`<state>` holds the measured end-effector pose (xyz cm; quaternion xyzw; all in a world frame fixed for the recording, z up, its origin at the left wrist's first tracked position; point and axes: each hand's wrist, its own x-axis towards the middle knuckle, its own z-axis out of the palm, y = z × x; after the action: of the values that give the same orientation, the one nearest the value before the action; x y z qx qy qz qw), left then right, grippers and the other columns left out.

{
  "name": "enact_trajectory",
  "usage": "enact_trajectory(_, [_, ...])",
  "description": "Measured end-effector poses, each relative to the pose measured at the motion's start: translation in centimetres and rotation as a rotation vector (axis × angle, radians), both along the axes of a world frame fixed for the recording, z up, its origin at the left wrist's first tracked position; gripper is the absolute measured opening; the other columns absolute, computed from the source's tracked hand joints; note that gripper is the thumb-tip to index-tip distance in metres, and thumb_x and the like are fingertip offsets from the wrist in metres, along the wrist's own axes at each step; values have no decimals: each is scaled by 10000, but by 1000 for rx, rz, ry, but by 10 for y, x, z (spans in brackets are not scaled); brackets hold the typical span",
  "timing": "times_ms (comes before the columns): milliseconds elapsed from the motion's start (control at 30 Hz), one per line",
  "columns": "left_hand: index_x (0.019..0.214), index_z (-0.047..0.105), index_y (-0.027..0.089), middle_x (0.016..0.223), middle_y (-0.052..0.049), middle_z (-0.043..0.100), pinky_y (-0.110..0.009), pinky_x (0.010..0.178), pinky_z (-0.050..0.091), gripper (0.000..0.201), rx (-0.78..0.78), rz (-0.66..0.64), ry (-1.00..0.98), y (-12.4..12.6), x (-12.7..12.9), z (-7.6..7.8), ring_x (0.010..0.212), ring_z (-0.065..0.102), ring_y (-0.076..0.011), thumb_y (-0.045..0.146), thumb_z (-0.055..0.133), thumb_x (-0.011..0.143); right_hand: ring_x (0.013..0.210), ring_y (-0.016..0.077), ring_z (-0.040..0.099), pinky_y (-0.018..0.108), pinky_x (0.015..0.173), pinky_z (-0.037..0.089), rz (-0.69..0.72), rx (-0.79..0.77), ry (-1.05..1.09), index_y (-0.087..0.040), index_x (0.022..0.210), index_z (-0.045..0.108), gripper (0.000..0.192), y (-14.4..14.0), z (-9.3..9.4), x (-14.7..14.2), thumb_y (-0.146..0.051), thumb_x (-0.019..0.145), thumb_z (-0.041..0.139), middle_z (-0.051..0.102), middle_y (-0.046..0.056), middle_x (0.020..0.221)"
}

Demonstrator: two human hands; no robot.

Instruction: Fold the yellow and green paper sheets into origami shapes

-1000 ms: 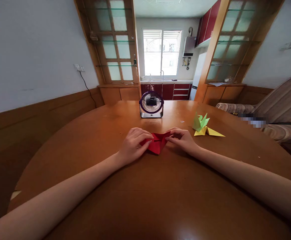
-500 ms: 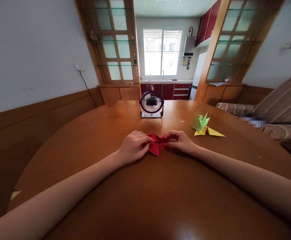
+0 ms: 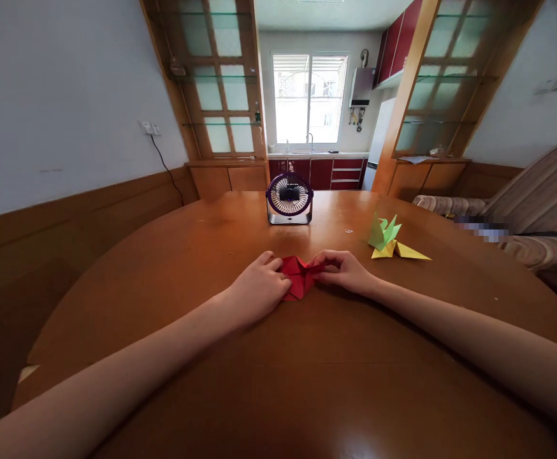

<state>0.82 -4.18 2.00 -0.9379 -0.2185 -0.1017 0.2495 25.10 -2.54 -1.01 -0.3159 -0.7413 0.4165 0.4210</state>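
A folded piece of red paper (image 3: 298, 278) lies on the round wooden table (image 3: 278, 382) in front of me. My left hand (image 3: 258, 288) presses on its left side, fingers over the paper's edge. My right hand (image 3: 343, 271) pinches its right corner between thumb and fingertips. Both hands meet over the paper, and part of it is hidden under my fingers.
A small purple desk fan (image 3: 289, 199) stands on the table just beyond the paper. Folded green paper (image 3: 382, 233) and yellow paper (image 3: 403, 252) shapes lie to the right. A striped sofa (image 3: 531, 210) is at the right; a kitchen with a window (image 3: 310, 99) lies beyond.
Both hands have drawn closer together over the red paper, which now looks smaller and more folded in. The left hand slid right onto it.
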Motion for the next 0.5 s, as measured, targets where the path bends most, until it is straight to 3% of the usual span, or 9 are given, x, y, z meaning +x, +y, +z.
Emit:
enact_trajectory(200, [800,668,184,756,-53,719,-397,888,348,134,0,-39,51,3,-2,3,834,597,-245,73,597,826,916,177,642,376,882,525,-1,29,-29,-172,909,697,231,-2,2,-1,-303,731,763,680,48,956])
enact_trajectory(500, [980,660,197,833,-53,737,-395,941,363,202,18,-94,11,8,-5,0,861,636,-229,74,548,864,908,170,639,371,875,532,5,74,-45,-174,897,688,232,-2,3,-1,-321,736,767,677,48,948])
